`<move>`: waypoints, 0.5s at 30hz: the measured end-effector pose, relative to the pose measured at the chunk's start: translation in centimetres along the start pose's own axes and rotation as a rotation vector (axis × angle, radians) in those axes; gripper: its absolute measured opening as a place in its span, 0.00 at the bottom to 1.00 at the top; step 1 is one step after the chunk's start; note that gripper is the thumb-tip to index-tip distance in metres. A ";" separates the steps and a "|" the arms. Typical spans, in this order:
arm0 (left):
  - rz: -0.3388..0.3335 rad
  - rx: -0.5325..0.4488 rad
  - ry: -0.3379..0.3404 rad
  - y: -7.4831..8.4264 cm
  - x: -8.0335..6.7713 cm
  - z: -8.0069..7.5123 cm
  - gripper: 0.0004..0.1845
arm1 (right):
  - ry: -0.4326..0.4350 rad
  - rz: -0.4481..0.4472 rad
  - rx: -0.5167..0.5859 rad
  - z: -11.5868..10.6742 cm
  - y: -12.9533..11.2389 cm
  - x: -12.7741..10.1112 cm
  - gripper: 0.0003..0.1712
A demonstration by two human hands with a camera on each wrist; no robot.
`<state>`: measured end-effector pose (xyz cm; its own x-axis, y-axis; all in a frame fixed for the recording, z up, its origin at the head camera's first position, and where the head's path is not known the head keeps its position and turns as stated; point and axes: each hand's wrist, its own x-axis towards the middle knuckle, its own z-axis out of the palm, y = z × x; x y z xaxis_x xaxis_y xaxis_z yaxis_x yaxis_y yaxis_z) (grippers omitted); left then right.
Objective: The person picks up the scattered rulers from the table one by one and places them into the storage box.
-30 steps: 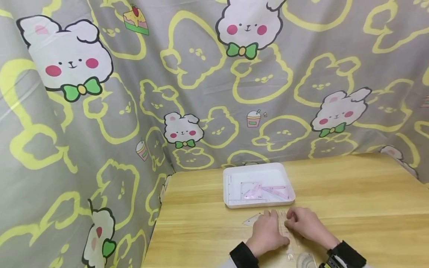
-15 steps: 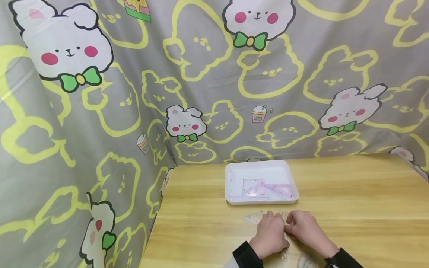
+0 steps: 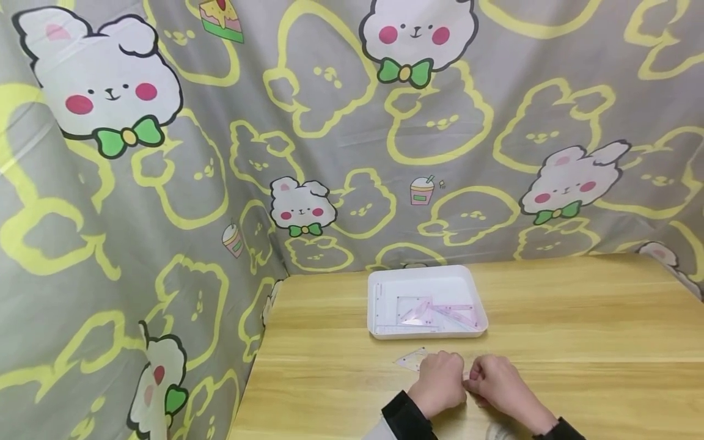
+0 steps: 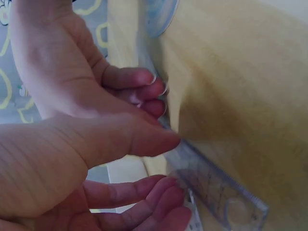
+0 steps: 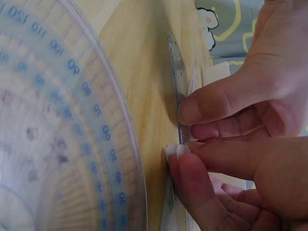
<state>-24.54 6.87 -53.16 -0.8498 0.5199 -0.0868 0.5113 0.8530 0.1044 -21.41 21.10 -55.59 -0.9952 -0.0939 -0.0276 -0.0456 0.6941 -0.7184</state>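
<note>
In the left wrist view a clear plastic ruler (image 4: 207,180) slants across, a round hole near its end. My left hand (image 3: 440,379) holds it with the thumb (image 4: 154,140) on one side and curled fingers on the other. Close beside it, my right hand (image 3: 500,382) pinches the same ruler (image 5: 174,62) between thumb and fingertips, as the right wrist view shows. The hands cover most of the ruler in the head view. A clear set square (image 3: 409,360) lies left of my left hand. A clear protractor (image 5: 103,110) with blue numbers lies near my right wrist.
A white tray (image 3: 448,285) stands beyond my hands on the wooden table (image 3: 577,318). Inside are clear and pink set squares (image 3: 415,310) and straight rulers (image 3: 379,305). A grey patterned curtain (image 3: 352,146) hangs behind and to the left of the table.
The ruler, seen flat between my hands a second ago, is now mostly hidden by them in the head view. My hands have drawn slightly toward me, and the head view has shifted.
</note>
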 end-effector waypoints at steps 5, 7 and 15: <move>-0.016 0.056 -0.047 0.2 0.4 -0.2 0.22 | -0.002 -0.019 -0.001 0.2 0.2 0.0 0.14; -0.011 0.079 -0.064 0.4 0.5 -0.3 0.22 | -0.001 -0.033 -0.006 0.2 0.4 0.0 0.13; -0.013 0.118 -0.141 0.3 0.8 -0.4 0.23 | 0.062 -0.135 -0.065 -0.5 1.3 -0.4 0.20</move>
<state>-25.15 7.57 -52.78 -0.8344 0.5027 -0.2260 0.5187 0.8549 -0.0136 -21.12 22.39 -56.18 -0.9830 -0.1465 0.1103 -0.1825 0.7229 -0.6664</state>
